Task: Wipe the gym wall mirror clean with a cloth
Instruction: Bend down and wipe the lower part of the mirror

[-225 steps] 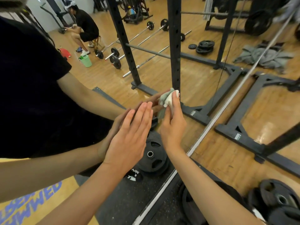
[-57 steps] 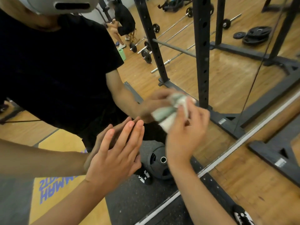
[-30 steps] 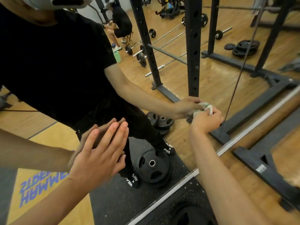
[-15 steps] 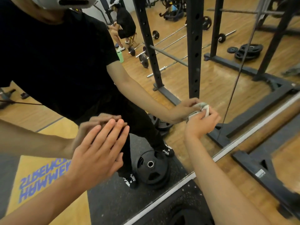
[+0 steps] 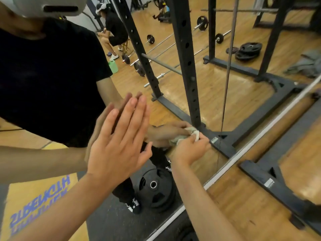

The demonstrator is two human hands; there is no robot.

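The wall mirror (image 5: 217,94) fills most of the view and reflects me and the gym floor. My left hand (image 5: 118,145) lies flat against the glass with straight fingers, meeting its own reflection. My right hand (image 5: 189,148) grips a crumpled white and pale green cloth (image 5: 194,135) and presses it to the lower part of the mirror, just above the bottom edge. Part of the cloth is hidden under my fingers.
The mirror's pale bottom frame strip (image 5: 257,138) runs diagonally. A real black rack base (image 5: 271,185) sits on the wooden floor at right. Reflected: a black rack upright (image 5: 185,63), a weight plate (image 5: 154,186), barbells (image 5: 166,47), a seated person (image 5: 114,32).
My right hand has carried the cloth down and left on the glass, closer to the bottom edge. My left hand has shifted up and to the right, still flat on the mirror.
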